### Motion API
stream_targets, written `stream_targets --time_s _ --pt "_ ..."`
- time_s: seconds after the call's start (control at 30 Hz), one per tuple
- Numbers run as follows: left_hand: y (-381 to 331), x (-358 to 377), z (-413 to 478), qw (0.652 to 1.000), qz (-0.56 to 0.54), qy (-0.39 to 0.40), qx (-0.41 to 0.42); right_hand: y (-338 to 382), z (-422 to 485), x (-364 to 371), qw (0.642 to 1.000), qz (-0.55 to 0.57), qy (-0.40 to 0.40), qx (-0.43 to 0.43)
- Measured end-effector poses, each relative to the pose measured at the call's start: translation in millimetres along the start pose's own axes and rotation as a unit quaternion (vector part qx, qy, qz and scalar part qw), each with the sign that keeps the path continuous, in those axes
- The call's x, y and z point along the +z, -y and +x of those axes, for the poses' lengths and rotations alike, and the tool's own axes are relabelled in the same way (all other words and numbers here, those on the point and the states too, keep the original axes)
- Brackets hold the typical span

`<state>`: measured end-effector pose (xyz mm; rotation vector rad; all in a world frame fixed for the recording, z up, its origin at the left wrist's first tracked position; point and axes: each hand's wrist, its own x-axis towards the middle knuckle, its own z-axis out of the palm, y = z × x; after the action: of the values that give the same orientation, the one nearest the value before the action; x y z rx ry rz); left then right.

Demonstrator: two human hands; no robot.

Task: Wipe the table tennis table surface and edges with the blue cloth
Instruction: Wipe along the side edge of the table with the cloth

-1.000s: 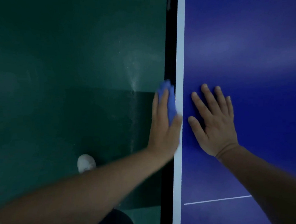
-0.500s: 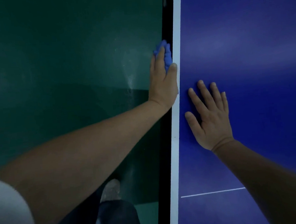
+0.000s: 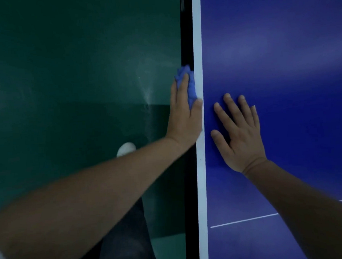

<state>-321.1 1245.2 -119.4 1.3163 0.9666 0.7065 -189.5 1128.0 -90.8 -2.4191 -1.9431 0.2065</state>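
The blue table tennis table [image 3: 281, 54] fills the right half of the view, with a white border line [image 3: 196, 39] along its left side and a black side edge [image 3: 184, 29] below it. My left hand [image 3: 183, 118] presses the crumpled blue cloth [image 3: 190, 86] against that side edge, fingers over the cloth and thumb on the white line. My right hand [image 3: 239, 133] lies flat on the blue top just right of the line, fingers spread, holding nothing.
A green floor [image 3: 74, 75] lies left of the table. My white shoe [image 3: 125, 148] and dark trouser leg [image 3: 124, 240] show below my left forearm. A thin white centre line [image 3: 244, 220] crosses the table top near the bottom.
My left hand slid the cloth forward along the side edge, then back toward me. My right hand stayed flat on the table top.
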Motion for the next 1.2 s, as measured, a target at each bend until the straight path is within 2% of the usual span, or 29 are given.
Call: stream_targets --time_s 0.13,0.27,0.37,0.53,0.6,0.7,0.77,0.83,0.93,1.03,1.1,1.2 --pt "-10.8 -2.9 25.8 1.000 0.000 -0.022 0.000 1.3 0.3 -0.7 1.000 -0.001 0.006 0.001" --pt "0.8 -2.8 -42.5 0.999 0.030 0.005 0.009 6.2 1.6 -5.8 1.000 0.021 0.012 0.010" --pt "11.5 -3.7 -67.5 0.999 0.012 0.025 -0.016 13.3 6.4 -8.3 0.999 0.038 0.001 0.035" --pt "2.1 -5.7 10.0 0.999 -0.009 0.035 0.006 5.2 84.6 -20.8 0.999 0.041 0.011 -0.002" --pt "-3.0 -7.4 65.9 0.999 0.007 0.031 0.026 -6.8 137.1 -28.0 0.999 0.035 0.015 0.009" --pt "-17.7 -12.9 150.7 1.000 -0.010 0.004 -0.001 -24.2 212.6 -35.3 0.999 0.022 0.037 0.032" --pt "-25.4 -12.4 176.2 1.000 -0.019 -0.016 0.003 -30.0 242.9 -32.8 0.997 0.013 0.047 0.055" --pt "-22.6 -12.1 162.4 1.000 -0.021 -0.015 0.015 -29.4 252.6 -27.6 0.997 0.001 0.041 0.066" --pt "-5.5 -9.1 79.7 0.999 -0.020 0.020 0.031 -29.4 249.3 -25.4 0.997 -0.002 0.030 0.068" --pt "3.8 -7.3 11.9 0.999 -0.030 0.035 -0.001 -30.7 249.4 -26.1 0.998 0.008 0.016 0.065" --pt "1.1 -7.5 30.0 0.999 -0.025 0.038 -0.016 -31.1 250.4 -26.4 0.998 0.009 0.010 0.063" --pt "-16.0 -11.4 116.0 1.000 -0.012 0.022 0.007 -31.0 250.6 -26.2 0.998 0.012 0.004 0.061"
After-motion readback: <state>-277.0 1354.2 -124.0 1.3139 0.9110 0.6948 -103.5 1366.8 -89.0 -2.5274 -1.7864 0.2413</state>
